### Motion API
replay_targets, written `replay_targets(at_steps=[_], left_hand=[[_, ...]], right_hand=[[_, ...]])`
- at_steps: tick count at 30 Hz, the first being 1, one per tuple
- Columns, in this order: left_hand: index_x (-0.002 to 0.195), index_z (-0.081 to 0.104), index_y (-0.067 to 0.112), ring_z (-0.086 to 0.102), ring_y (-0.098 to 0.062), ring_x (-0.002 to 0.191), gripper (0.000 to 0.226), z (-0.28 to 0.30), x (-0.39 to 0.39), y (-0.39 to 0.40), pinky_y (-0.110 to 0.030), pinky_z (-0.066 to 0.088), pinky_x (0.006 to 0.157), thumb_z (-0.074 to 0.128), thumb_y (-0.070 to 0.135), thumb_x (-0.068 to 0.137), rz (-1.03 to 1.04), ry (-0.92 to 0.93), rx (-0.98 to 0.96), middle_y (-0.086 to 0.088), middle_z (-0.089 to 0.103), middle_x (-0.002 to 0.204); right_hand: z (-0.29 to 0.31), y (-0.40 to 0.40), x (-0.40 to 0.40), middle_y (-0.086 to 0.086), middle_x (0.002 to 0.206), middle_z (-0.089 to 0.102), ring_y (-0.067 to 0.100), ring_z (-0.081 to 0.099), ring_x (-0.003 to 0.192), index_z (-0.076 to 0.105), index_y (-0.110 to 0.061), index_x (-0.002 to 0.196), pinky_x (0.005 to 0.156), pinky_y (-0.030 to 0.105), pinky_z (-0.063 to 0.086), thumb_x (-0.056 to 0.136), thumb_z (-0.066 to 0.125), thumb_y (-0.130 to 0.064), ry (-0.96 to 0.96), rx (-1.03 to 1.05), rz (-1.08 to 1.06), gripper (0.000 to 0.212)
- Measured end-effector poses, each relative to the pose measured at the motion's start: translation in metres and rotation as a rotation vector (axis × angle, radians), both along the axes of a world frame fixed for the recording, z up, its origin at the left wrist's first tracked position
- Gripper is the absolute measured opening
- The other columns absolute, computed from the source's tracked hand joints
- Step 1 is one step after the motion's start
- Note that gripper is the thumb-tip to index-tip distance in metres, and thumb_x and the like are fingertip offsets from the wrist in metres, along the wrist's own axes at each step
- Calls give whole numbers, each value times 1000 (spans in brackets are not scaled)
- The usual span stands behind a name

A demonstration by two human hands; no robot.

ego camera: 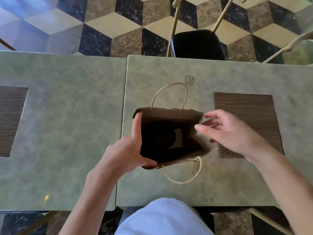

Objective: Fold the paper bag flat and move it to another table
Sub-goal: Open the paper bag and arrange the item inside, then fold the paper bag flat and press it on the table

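Note:
A brown paper bag (171, 114) stands upright and open on the right green table (237, 78), near that table's left edge. Its two twisted paper handles stick out at the far and near sides. The inside is dark, with a pale patch showing at the bottom. My left hand (128, 150) grips the bag's left wall, with the index finger stretched along the rim and the thumb at the near corner. My right hand (227, 131) hovers at the bag's right side with fingers spread, the fingertips close to or just touching the right wall.
A second green table (64, 116) stands flush against the left side. Each table has a dark wood-grain inset; the right one (245, 122) lies under my right hand. A black-seated chair (196, 43) stands behind the right table. The floor is patterned tile.

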State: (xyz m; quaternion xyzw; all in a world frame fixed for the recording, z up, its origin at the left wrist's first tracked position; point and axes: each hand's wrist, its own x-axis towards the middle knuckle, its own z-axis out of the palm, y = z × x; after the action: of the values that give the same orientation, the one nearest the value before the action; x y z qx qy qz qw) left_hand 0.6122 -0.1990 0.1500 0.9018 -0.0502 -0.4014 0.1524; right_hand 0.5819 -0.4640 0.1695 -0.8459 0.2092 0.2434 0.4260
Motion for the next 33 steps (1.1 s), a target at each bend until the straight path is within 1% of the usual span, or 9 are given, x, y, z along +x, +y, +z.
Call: replay_targets(at_steps=[2,5,9,14,19,22,25,28,33], left_hand=[[140,-33,48,59,-17,61,135,0,0,0,-39,55,70,83,49,69,12,1,-16,7,54,75],[138,-30,52,63,-20,71,135,-4,-2,3,-44,57,78,85,46,67,43,-1,-64,5,58,84],[141,-17,57,47,-24,126,138,-19,-3,14,-38,44,102,92,36,60,161,-21,-289,3,44,139],[143,8,63,60,-15,111,122,-28,-2,31,-11,46,87,89,11,68,287,58,-606,15,57,125],[142,20,63,69,-17,112,103,-27,-3,36,-30,52,97,76,1,82,339,126,-790,-3,67,129],[140,19,68,64,-3,118,97,-27,-5,33,-24,53,94,71,6,88,359,120,-791,5,61,136],[136,16,76,59,13,113,92,-25,-8,30,-8,50,83,68,14,91,361,72,-746,25,57,125],[133,5,80,66,4,110,91,-21,-10,27,-23,51,92,68,34,85,395,44,-694,15,62,123],[143,7,67,67,-6,112,89,-26,-14,28,-44,56,94,67,60,77,497,133,-752,4,63,127]], right_hand=[[-14,6,-4,-12,110,72,5,68,101,61,-27,123,92,36,55,70,66,-72,43,-28,48,70],[-24,11,-9,-19,85,73,-2,67,83,71,-25,96,73,19,51,90,62,-52,28,-17,82,29],[-27,6,-15,-14,42,32,3,32,41,39,-17,60,49,26,25,99,54,-39,-21,10,23,48],[-28,-3,-24,-12,50,16,9,16,45,24,-21,61,52,31,17,99,51,-47,-35,14,-57,53],[-32,-3,-34,-14,48,17,7,16,43,23,-21,60,42,21,18,97,49,-49,-83,66,-73,53],[-34,-1,-40,-15,49,25,6,24,45,37,-15,59,47,23,22,97,51,-46,-111,154,-60,51],[-32,5,-44,-14,65,68,2,61,61,72,-18,83,63,22,46,97,57,-37,-165,194,-68,28],[-30,9,-46,-12,89,78,1,71,87,75,-23,95,79,16,52,96,60,-30,-200,192,-96,16],[-36,8,-51,-13,109,75,2,68,108,68,-29,110,98,32,51,91,66,-40,-132,275,-87,22]])
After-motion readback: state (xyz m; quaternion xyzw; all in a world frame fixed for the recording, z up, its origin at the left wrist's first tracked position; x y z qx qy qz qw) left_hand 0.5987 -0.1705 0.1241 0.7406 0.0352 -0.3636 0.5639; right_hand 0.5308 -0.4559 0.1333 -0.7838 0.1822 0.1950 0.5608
